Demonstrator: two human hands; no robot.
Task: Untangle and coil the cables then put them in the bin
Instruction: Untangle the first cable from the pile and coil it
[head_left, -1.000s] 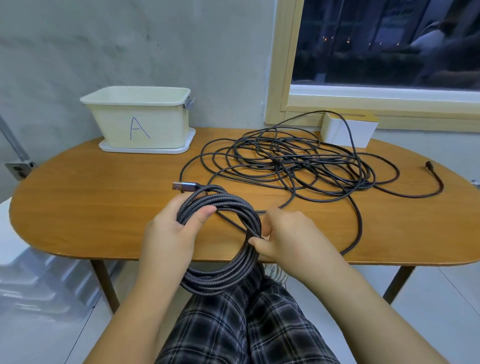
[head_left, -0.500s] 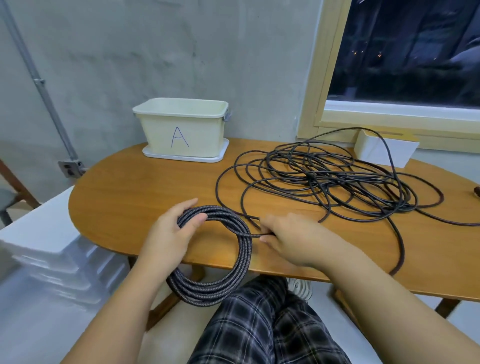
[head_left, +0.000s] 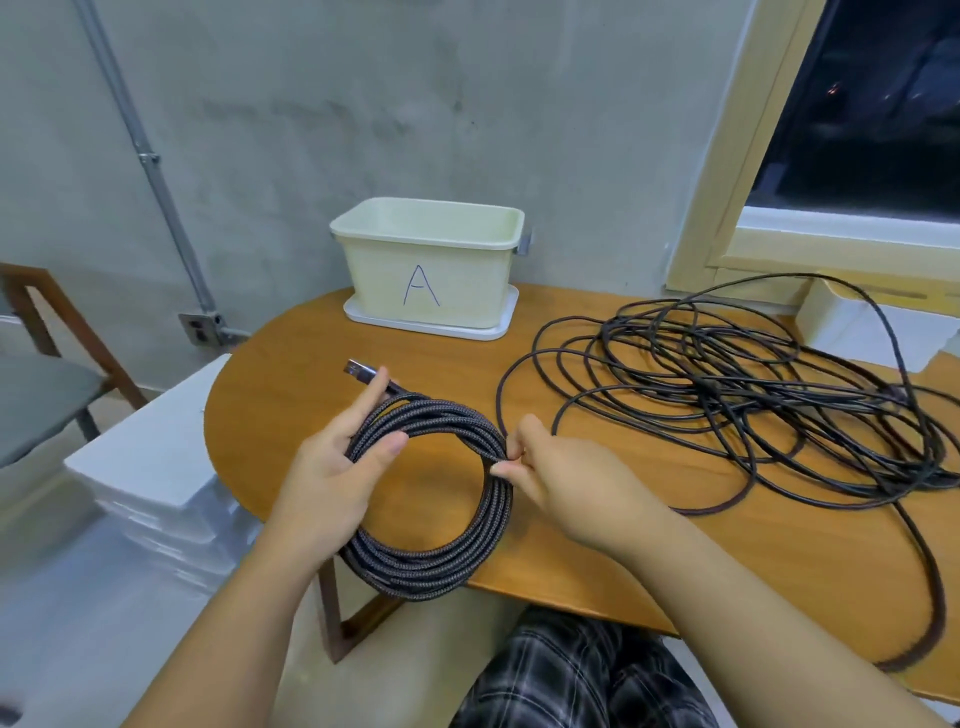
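While the left hand (head_left: 332, 467) curls its fingers and thumb round the far-left arc of the braided cable coil (head_left: 431, 493), the right hand (head_left: 561, 478) pinches the strands together at the coil's right side. The coil hangs at the near edge of the wooden table (head_left: 291, 374), its lower half past the rim, and its USB plug (head_left: 359, 371) sticks out just beyond the left fingertips.

Nothing binds the loops, so I judge that a slack pinch would let the stiff braid spring apart, and the plug end, free as it is, could slip and unwind a turn. Just to the right lies the thin black cable tangle (head_left: 727, 395), spread loosely over the table, with one long loop drooping off the near edge at far right; a strand runs close beside the right hand, and whether it touches the coil I cannot tell. Dragging the coil across could snag it.

At the back of the table stands the cream bin marked A (head_left: 426, 270) on a white tray (head_left: 506, 327). Its inside is mostly hidden; no cable shows above the rim. A white box (head_left: 852, 332) sits under the window, its contents unseen.
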